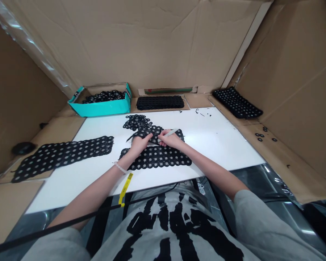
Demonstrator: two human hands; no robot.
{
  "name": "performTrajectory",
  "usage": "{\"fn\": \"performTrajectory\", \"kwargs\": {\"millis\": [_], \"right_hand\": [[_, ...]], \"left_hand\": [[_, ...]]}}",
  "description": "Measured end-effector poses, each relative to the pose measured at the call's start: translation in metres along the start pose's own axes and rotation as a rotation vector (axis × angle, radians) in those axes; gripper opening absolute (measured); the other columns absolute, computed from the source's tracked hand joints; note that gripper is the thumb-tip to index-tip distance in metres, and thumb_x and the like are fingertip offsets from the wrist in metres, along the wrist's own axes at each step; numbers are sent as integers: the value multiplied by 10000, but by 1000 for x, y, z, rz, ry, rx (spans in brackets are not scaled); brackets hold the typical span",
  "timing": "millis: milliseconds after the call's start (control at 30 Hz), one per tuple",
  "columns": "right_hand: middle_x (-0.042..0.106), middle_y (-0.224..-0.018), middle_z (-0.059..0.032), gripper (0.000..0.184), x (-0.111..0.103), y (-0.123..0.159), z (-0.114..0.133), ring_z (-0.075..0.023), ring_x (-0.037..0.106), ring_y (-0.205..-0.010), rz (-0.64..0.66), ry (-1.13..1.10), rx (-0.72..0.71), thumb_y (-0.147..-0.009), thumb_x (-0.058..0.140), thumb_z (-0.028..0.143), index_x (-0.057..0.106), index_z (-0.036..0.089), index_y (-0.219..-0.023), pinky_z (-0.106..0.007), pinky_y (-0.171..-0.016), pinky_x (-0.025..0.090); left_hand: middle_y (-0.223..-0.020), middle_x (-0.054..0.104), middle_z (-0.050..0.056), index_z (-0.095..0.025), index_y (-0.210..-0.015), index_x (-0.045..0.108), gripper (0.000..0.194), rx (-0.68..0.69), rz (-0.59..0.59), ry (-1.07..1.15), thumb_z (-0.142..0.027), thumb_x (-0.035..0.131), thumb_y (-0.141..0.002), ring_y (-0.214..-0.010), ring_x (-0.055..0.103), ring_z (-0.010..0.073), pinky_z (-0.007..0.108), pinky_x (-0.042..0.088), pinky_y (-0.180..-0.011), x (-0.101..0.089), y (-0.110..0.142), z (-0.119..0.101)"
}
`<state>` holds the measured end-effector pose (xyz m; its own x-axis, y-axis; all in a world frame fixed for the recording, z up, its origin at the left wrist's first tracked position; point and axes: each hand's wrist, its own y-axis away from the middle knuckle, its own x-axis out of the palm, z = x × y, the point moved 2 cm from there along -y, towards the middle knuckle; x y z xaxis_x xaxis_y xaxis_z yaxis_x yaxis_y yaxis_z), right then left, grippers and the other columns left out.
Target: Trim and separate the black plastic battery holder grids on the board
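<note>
My left hand (140, 144) pinches the edge of a black panel of joined rings (155, 130), its thumb lying on top. A slim, pale, pen-like tool (172, 132) is gripped in my right hand (169, 139), tilted, with its lower end hidden by the fingers at the same panel. The panel's right part shows beyond my right hand. Just below, a longer black ring panel (160, 158) lies flat on the white board (214, 145). A heap of loose black rings (136, 122) sits above my left hand.
Another ring panel (67, 155) lies to the left. At the back stand a turquoise box (105, 108) of black rings and a stack of panels (160, 103). One more panel (237, 103) and a few loose rings (259, 137) are at right. Cardboard walls (141, 43) surround the board.
</note>
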<state>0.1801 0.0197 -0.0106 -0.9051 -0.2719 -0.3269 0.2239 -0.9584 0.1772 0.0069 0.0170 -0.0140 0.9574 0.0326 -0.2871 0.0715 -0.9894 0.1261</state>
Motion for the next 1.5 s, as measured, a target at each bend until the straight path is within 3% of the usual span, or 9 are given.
{"fn": "performTrajectory", "kwargs": {"millis": [167,333,600,767,1033,1167,1267,1367,1500], "right_hand": [[616,-513,1,233,-10,0,3,-72,519,-424,23,-44,3,-823,569,147,559,159,-590,-165,-422,412],[597,-515,33,204,-3,-8,3,-56,508,-427,-137,-236,-78,-847,548,206,563,172,-647,-140,-408,367],[640,-595,17,171,10,-12,-2,-73,574,-511,-208,-324,-144,-863,539,259,573,176,-718,-150,-478,427],[641,-634,21,180,12,-9,-2,-91,588,-551,-207,-198,-133,-872,510,290,539,189,-725,-184,-518,444],[638,-655,32,224,17,-3,-2,-117,613,-650,-240,60,-272,-902,460,346,492,206,-730,-225,-638,445],[636,-639,30,223,14,-3,-1,-114,603,-622,-254,15,-238,-883,491,344,517,199,-715,-221,-607,434],[623,-607,25,207,12,-4,-3,-102,584,-563,-211,-194,-155,-868,505,299,517,190,-693,-202,-534,417],[605,-567,22,216,14,-3,-4,-87,543,-493,-137,-339,-111,-864,512,267,518,181,-666,-186,-469,391],[624,-579,17,196,18,1,-2,-82,555,-502,-113,-311,-96,-858,532,237,542,177,-672,-170,-465,407]], "left_hand": [[-432,490,39,-226,-382,434,504,-60,-45,-256,-467,712,-726,-494,458,179,322,341,-574,-2,4,-5],[-426,410,-14,-215,-432,392,468,-114,54,58,-401,684,-747,-457,356,113,287,291,-529,0,3,-6],[-473,385,-39,-197,-506,406,428,-107,86,154,-402,726,-703,-459,296,74,264,208,-482,1,-4,4],[-486,391,-44,-184,-509,427,403,-130,66,226,-322,779,-648,-460,294,60,251,197,-455,1,-5,5],[-521,438,-41,-123,-533,523,294,-256,119,407,-172,802,-610,-456,311,33,212,189,-428,0,-11,-1],[-533,495,-12,-118,-562,575,240,-288,189,346,-189,789,-645,-487,406,67,216,292,-455,-5,-12,-4],[-557,552,19,-124,-565,592,239,-283,240,224,-207,809,-621,-514,459,97,234,333,-482,-10,-12,-7],[-534,547,11,-144,-535,576,265,-256,249,156,-212,826,-588,-495,440,100,246,323,-488,-14,-11,-8],[-441,474,-13,-175,-454,505,369,-203,228,46,-263,843,-574,-446,376,96,258,272,-474,-17,-10,-8]]}}
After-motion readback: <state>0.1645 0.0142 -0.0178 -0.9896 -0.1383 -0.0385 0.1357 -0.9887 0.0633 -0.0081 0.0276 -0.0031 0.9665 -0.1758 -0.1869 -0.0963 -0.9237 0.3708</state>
